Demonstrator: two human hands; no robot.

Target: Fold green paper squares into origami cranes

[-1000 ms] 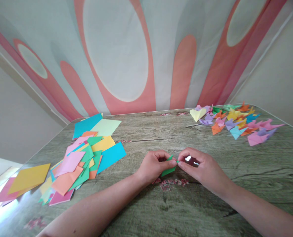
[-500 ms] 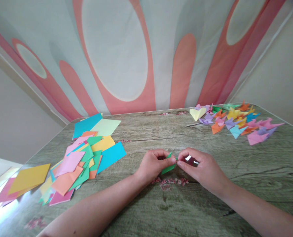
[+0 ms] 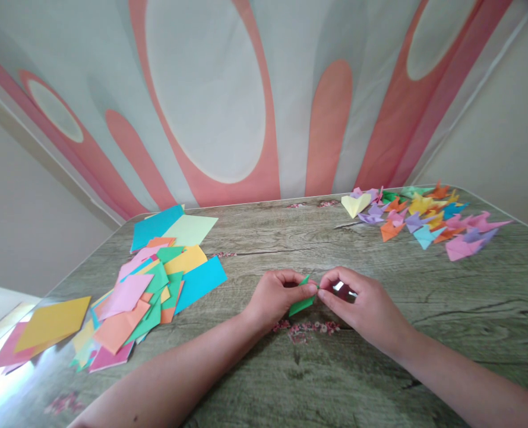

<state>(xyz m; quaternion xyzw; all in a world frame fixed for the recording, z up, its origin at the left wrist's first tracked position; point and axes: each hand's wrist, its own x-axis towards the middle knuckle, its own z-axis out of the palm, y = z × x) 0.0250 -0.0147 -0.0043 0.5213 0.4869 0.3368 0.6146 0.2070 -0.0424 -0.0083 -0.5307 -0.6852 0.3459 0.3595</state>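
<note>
A small piece of folded green paper (image 3: 301,306) is held just above the middle of the table. My left hand (image 3: 278,297) pinches it between thumb and fingers, which cover much of its body. On the other side, my right hand (image 3: 355,297) has thumb and index fingertip pressed together at a narrow green tip of the same paper. How the paper is folded under my left fingers is hidden. The two hands' fingertips almost meet.
A spread of coloured paper sheets (image 3: 130,291) lies to the left, with a yellow sheet (image 3: 52,324) nearer the table's left edge. Several folded paper cranes (image 3: 424,223) stand at the back right beside a pale yellow folded piece (image 3: 355,205). All rest on a wood-patterned table (image 3: 264,238).
Both hands keep their pinch on the green paper and hardly move. The paper has tilted slightly in my left fingers. The sheets and cranes stay where they were.
</note>
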